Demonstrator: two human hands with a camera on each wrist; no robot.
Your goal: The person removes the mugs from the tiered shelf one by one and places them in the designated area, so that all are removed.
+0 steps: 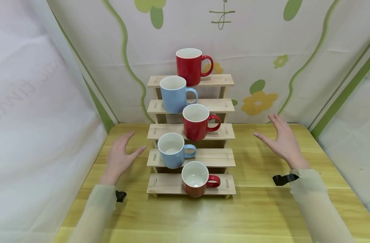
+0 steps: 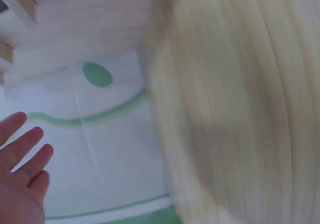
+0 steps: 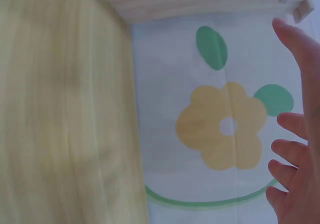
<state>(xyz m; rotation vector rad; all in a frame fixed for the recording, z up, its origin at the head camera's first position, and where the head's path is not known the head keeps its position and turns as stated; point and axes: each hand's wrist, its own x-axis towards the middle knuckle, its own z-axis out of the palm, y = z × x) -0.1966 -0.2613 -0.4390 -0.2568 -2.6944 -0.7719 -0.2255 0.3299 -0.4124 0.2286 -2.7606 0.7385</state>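
Observation:
A stepped wooden rack (image 1: 212,157) stands in the middle of the table, bearing several mugs, one per step. A red mug (image 1: 189,66) is on the top step, a light blue mug (image 1: 174,98) on the one below. Another red mug (image 1: 195,125) sits on the middle step, then a second light blue mug (image 1: 171,153), and a red mug (image 1: 194,182) on the lowest. All handles point right. My left hand (image 1: 119,157) hovers left of the rack, fingers spread, holding nothing. To the right, my right hand (image 1: 284,141) is likewise spread and holds nothing.
The rack stands on a wood-grain table (image 1: 185,219). Behind it hangs a white curtain (image 1: 251,44) with flowers and green vines; further white cloth (image 1: 36,101) encloses the left side. Black straps (image 1: 285,179) circle the wrists.

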